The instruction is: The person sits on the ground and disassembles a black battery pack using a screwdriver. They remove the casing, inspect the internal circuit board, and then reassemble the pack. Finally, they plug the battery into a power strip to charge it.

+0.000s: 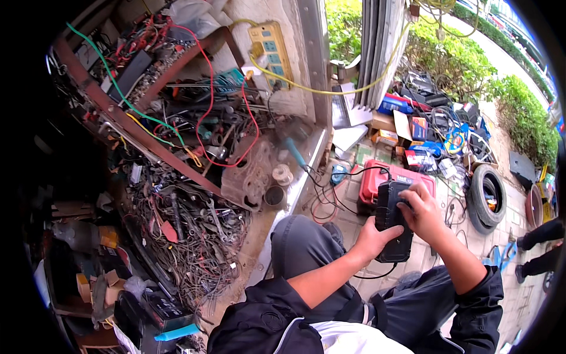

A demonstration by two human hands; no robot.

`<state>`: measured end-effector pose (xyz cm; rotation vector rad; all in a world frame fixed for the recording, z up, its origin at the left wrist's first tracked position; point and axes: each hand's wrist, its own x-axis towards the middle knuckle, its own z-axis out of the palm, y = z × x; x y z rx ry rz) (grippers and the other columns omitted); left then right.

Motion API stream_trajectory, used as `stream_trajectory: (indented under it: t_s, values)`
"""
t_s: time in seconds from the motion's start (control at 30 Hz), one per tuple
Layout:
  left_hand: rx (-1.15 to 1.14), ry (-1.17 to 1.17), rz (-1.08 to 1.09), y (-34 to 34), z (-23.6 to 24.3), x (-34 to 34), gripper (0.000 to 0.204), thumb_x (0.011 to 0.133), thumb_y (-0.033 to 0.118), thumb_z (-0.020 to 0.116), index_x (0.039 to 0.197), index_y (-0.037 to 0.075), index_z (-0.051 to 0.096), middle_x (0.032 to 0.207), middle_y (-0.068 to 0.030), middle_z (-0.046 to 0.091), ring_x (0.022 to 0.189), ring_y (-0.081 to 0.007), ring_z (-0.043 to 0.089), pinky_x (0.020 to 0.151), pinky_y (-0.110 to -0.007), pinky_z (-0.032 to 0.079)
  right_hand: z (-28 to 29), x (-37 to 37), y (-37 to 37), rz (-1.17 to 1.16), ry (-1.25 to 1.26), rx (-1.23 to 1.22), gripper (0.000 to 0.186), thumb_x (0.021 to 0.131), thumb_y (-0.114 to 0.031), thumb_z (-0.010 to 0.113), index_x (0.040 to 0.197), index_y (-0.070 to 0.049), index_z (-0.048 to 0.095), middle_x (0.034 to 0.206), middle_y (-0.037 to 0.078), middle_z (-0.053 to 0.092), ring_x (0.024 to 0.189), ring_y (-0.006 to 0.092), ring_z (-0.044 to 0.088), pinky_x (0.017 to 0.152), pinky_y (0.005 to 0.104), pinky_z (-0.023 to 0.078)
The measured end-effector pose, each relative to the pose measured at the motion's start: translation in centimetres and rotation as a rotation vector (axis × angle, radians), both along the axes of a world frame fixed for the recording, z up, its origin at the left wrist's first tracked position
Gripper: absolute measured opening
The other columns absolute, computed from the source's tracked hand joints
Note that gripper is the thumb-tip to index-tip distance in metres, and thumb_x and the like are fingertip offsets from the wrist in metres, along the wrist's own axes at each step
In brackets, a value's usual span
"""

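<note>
A black ribbed rectangular box (394, 251) with a dark cable at each end is held above my lap. My left hand (377, 237) grips its left side, thumb lying across the face. Over the box's upper right part, the fingers of my right hand (423, 217) are bent together in a pinch against the face. Whatever is between those fingertips is hidden. Just behind the box, a red plastic case (370, 180) stands on the paving, partly covered by the box and cable.
On the left, a rusty metal rack (159, 150) holds tangled wires and tools. A yellow power strip (272, 53) hangs on the wall. Cartons and cables lie beyond the case. A tyre (473, 200) stands at the right, near another person's legs (539, 242).
</note>
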<state>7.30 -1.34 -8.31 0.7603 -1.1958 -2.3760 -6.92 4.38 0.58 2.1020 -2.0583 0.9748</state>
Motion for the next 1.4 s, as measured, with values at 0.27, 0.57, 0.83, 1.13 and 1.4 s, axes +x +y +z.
stream_trajectory:
  t_s: [0.27,0.57,0.83,1.13,1.4]
  values:
    - [-0.206,-0.112,-0.024,0.9,1.4,0.9,0.04,0.079,0.022,0.077,0.107,-0.001,0.061,0.095,-0.006,0.067,0.084,-0.0143,0.063,0.077,-0.031,0.051,-2.5,-3.1,1.8,-0.026,-0.026,0.085,0.01,0.076,-0.005,0.062,0.085,-0.007,0.062,0.083,0.016,0.058,0.074,0.0378,0.06,0.064,0.0462,0.05]
    - [0.06,-0.086,-0.22,-0.1,-5.1,0.8,0.04,0.086,0.032,0.07,0.11,0.001,0.062,0.092,-0.0062,0.068,0.075,-0.0144,0.066,0.07,-0.028,0.054,-3.5,-2.1,0.6,0.001,0.25,0.347,0.02,0.084,-0.025,0.061,0.083,-0.004,0.061,0.086,0.014,0.064,0.072,0.0346,0.065,0.064,0.0453,0.052]
    - [-0.229,-0.192,-0.119,0.2,-2.3,0.3,0.05,0.079,0.035,0.076,0.112,0.001,0.063,0.096,-0.0057,0.068,0.082,-0.0146,0.064,0.076,-0.03,0.053,-3.8,-2.8,0.3,-0.066,0.338,0.318,0.029,0.087,-0.034,0.058,0.08,-0.007,0.062,0.071,0.014,0.064,0.067,0.033,0.065,0.058,0.0468,0.049]
    - [-0.158,-0.107,-0.096,3.1,-3.8,-0.6,0.052,0.071,0.025,0.08,0.106,-0.003,0.055,0.093,-0.0099,0.066,0.082,-0.0157,0.064,0.075,-0.031,0.052,-2.4,-2.7,3.5,-0.045,0.285,0.385,0.016,0.083,-0.018,0.06,0.083,-0.004,0.051,0.074,0.016,0.057,0.066,0.037,0.06,0.06,0.0456,0.049]
    - [-0.34,-0.371,-0.035,8.4,-2.3,-2.2,0.064,0.067,0.035,0.08,0.109,-0.003,0.051,0.095,-0.0143,0.065,0.086,-0.0238,0.065,0.078,-0.036,0.05,-3.3,-3.7,8.4,-0.276,0.231,0.512,0.019,0.091,-0.019,0.055,0.081,-0.003,0.052,0.068,0.018,0.06,0.063,0.0382,0.061,0.06,0.0458,0.049]
